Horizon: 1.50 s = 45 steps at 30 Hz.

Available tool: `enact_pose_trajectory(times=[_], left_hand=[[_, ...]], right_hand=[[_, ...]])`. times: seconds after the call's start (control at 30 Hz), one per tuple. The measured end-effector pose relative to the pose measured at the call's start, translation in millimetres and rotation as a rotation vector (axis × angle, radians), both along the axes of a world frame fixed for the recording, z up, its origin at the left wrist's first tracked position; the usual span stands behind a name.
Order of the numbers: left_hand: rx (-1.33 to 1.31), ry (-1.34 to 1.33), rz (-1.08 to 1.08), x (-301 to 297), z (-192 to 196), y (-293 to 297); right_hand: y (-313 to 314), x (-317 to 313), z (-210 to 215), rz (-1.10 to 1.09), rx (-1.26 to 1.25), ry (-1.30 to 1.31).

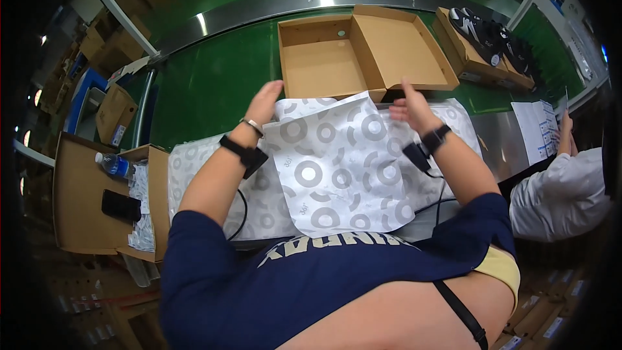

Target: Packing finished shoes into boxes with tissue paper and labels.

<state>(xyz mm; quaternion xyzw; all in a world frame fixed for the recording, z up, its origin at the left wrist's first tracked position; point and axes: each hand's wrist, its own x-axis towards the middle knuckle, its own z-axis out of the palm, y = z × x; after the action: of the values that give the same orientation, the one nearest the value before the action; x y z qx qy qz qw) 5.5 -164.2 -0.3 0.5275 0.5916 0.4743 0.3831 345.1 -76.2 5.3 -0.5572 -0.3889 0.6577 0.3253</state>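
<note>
An open brown cardboard shoe box (322, 58) lies ahead of me, its lid (402, 52) folded back to the right; no contents show inside. My left hand (264, 102) is by the box's near left corner, fingers stretched forward, with nothing visible in it. Beside the lid's near edge, my right hand (414, 110) has its fingers apart and thumb raised. A loose sheet of white wrapping paper (340, 168) with grey ring prints slopes between my forearms, its upper edge raised near the box. More of the same printed paper (197, 162) is spread beneath it.
On the right, a pair of black shoes (479, 35) rests on another shoe box (453, 45). At left, an open carton (84, 201) holds a water bottle (113, 164), a phone (121, 206) and small white packets. A co-worker's sleeve (560, 194) and hand (565, 133) are near printed sheets (534, 131).
</note>
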Motion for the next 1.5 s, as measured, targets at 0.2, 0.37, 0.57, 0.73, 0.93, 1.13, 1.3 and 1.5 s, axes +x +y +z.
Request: enact_pose_trajectory(times=[0.2, 0.37, 0.57, 0.73, 0.93, 1.13, 1.3, 1.5], left_hand=[[0.085, 0.207, -0.006, 52.4, 5.5, -139.0], [-0.058, -0.282, -0.037, 88.2, -11.1, -155.8], [0.068, -0.478, -0.136, 57.6, 79.5, -57.4], [-0.101, -0.688, -0.148, 18.6, 90.3, 83.5], [-0.232, -0.096, 0.277, -29.7, 34.5, 91.4], [-0.381, 0.378, 0.243, -203.7, 80.8, -45.3], [-0.858, 1.341, 0.502, -356.8, 10.3, -207.9], [-1.304, 0.839, 0.256, -392.5, -133.3, -370.6]], right_hand=[[-107.8, 32.1, 24.8, 0.695, -0.171, -0.204], [-133.5, 20.8, 27.6, 0.743, 0.112, 0.036], [-62.2, -10.9, 89.7, 0.607, 0.273, 0.221], [65.1, -44.2, 82.7, 0.536, 0.212, 0.189], [12.7, -95.2, 68.4, 0.407, 0.955, -0.229], [-141.1, -53.7, 185.9, 1.096, 1.053, 1.244], [-165.4, -60.1, 178.4, 0.962, 1.053, 1.309], [-179.1, -47.0, 183.4, 0.790, 1.210, 1.273]])
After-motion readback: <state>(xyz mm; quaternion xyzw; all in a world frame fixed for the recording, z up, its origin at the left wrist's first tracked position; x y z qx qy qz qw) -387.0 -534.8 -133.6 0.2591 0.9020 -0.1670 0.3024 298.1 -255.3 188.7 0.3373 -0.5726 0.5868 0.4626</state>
